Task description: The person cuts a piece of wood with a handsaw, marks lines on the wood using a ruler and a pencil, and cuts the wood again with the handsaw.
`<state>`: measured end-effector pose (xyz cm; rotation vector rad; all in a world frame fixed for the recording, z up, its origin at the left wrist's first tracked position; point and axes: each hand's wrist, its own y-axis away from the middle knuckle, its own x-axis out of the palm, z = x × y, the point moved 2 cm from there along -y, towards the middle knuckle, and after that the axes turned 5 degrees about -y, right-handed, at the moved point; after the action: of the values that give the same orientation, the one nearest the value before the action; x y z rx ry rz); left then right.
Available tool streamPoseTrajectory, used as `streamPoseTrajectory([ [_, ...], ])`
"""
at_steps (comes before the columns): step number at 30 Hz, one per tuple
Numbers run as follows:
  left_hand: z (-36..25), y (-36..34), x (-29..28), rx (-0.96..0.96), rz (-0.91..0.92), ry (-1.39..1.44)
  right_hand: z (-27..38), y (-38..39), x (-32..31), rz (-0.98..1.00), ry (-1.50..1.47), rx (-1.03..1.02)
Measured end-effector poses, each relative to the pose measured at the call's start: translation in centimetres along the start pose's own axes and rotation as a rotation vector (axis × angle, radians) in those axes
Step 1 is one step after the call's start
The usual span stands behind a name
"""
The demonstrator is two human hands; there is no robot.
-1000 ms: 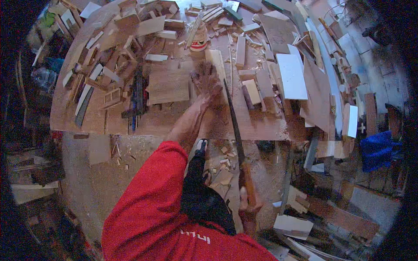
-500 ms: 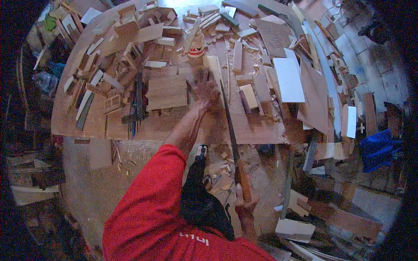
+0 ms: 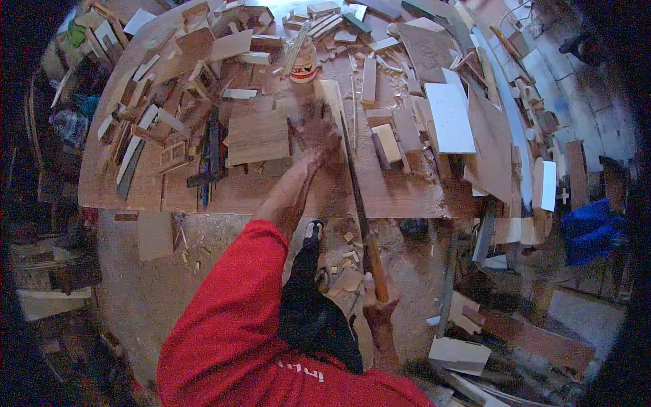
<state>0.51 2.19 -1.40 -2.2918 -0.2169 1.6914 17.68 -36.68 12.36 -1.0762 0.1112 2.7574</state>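
My left hand (image 3: pixel 317 132) lies flat with fingers spread on a long pale wooden board (image 3: pixel 333 112) on the workbench (image 3: pixel 407 193). My right hand (image 3: pixel 378 308) is closed around the wooden handle of a hand saw (image 3: pixel 357 197) below the bench edge. The saw's thin dark blade runs up across the bench right beside the board, just right of my left hand. My left sleeve is red.
Wood offcuts, blocks and panels cover the bench, with a white panel (image 3: pixel 451 117) on the right, a small tub (image 3: pixel 303 62) at the back and a dark clamp (image 3: pixel 211 152) on the left. Shavings and scraps litter the floor (image 3: pixel 163 285). A blue item (image 3: pixel 591 230) sits far right.
The view has shifted slightly. My left hand stays pressed on the board, blurred by small motion, and my right hand has pulled the saw handle a little lower and toward me.
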Motion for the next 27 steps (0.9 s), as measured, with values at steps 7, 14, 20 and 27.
streamPoseTrajectory([
  [7,0.0,-0.2,0.9,-0.01,0.006,-0.097,1.2,-1.2,-0.6,-0.219,-0.212,-0.107],
  [14,-0.5,0.4,-1.4,-0.021,-0.029,-0.095,0.9,-0.5,-1.1,-0.06,-0.212,0.141],
  [20,-0.6,-0.5,-1.6,0.016,-0.047,0.51,4.6,-2.6,0.4,-0.304,-0.102,0.161],
  [27,0.5,0.1,1.6,-0.004,-0.093,0.052,3.2,-1.9,-2.1,0.02,-0.073,0.201],
])
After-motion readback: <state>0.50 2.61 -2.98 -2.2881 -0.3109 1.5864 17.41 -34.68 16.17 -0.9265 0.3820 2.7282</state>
